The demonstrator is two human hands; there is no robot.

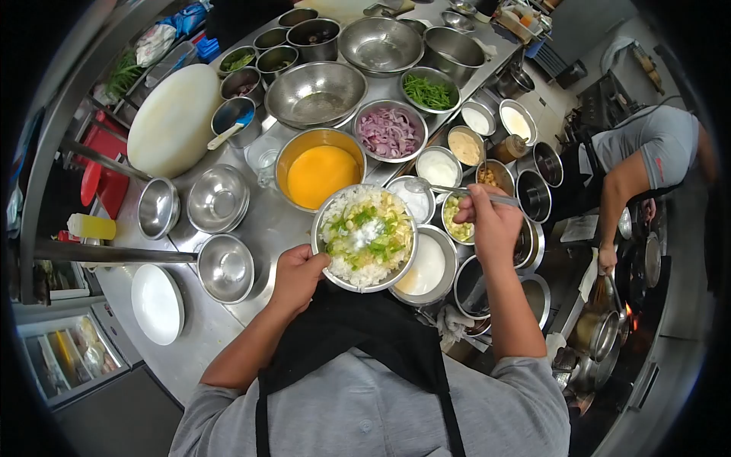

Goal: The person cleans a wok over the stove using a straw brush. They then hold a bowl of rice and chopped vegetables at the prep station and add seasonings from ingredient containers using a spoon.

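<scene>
My left hand grips the rim of a steel bowl, its thumb over the edge. Inside are white rice, chopped green onion, pale yellow bits and a small heap of white powder. My right hand is closed round the handle of a metal spoon. The spoon's head hangs above the seasoning containers, just right of the bowl; whether it carries anything I cannot make out. Close by are a tub of white powder and a pot of orange-yellow liquid.
Bowls of sliced red onion and cut green vegetables stand behind. Empty steel bowls and a white plate are on the left. At right, a co-worker bends over a stove with a flame.
</scene>
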